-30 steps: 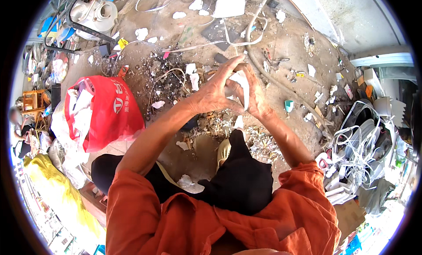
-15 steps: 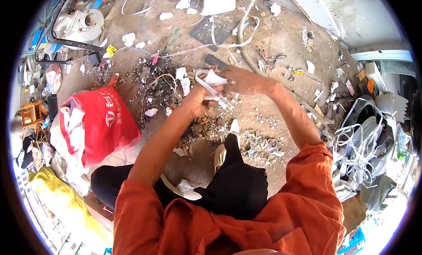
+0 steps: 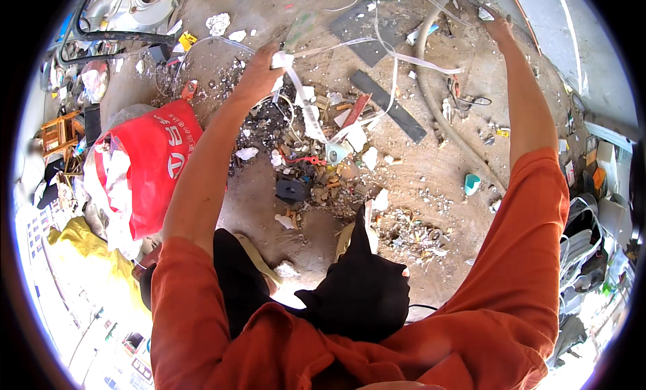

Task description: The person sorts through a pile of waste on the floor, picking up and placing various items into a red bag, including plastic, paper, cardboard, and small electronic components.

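Observation:
My left hand (image 3: 261, 72) is closed on a white plastic strap (image 3: 295, 84) and a small white piece at its fingertips. From there the strap hangs toward the litter pile (image 3: 336, 161), where a pale funnel-like piece (image 3: 336, 153) lies beside its lower end. Far out to the upper right, my right hand (image 3: 496, 28) reaches low with its fingers apart. A white scrap (image 3: 484, 14) lies right beside those fingers; whether they touch it I cannot make out.
A red bag (image 3: 158, 168) stuffed with white material stands left of my left forearm. A ribbed hose (image 3: 422, 63) and a dark flat strip (image 3: 389, 107) cross the floor. Nearby are a teal cup (image 3: 472, 183), a dark block (image 3: 291, 191) and a white machine part (image 3: 145, 6).
My hands have parted from close together in front of me. The left moved up and left with the strap; the right swung far to the upper right. The view has also shifted.

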Demonstrator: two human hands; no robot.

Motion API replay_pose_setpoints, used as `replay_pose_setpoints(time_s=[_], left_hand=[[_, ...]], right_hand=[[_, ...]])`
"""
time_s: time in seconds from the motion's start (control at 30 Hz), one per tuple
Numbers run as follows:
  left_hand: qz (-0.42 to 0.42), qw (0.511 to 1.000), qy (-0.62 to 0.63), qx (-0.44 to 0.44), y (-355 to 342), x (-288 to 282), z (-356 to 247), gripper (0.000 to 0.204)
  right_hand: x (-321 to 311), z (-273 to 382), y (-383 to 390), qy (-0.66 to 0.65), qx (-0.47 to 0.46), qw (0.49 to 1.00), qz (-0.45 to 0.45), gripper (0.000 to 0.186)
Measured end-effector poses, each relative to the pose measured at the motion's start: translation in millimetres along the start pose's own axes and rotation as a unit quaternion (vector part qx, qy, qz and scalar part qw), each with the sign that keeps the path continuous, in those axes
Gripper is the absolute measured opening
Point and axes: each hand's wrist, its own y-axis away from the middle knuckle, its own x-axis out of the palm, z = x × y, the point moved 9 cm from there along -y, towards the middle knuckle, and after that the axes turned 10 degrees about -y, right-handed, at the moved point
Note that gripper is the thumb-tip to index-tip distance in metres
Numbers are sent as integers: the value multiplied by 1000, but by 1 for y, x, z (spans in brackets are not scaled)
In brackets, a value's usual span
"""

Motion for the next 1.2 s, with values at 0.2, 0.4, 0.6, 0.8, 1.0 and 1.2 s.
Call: replay_pose_setpoints(time_s=[0.2,0.4,0.6,0.8,1.0,1.2], left_hand=[[50,969,-147,191,-20,55,-35,42],[218,970,-87,55,-25,37,-68,45],[159,987,10,22,-10,-21,-84,47],[118,988,-15,95,-6,-22,-117,39],[-20,976,-66,205,16,-61,-139,34],[-106,980,7,167,51,-93,-130,30]], right_hand=[[39,30,5,-205,104,967,106,57],[-52,51,87,-335,198,920,-48,42],[-64,133,202,-703,276,650,82,52],[-45,261,205,-878,232,328,258,52],[-89,297,238,-940,164,106,281,45],[-107,231,328,-950,231,154,143,23]])
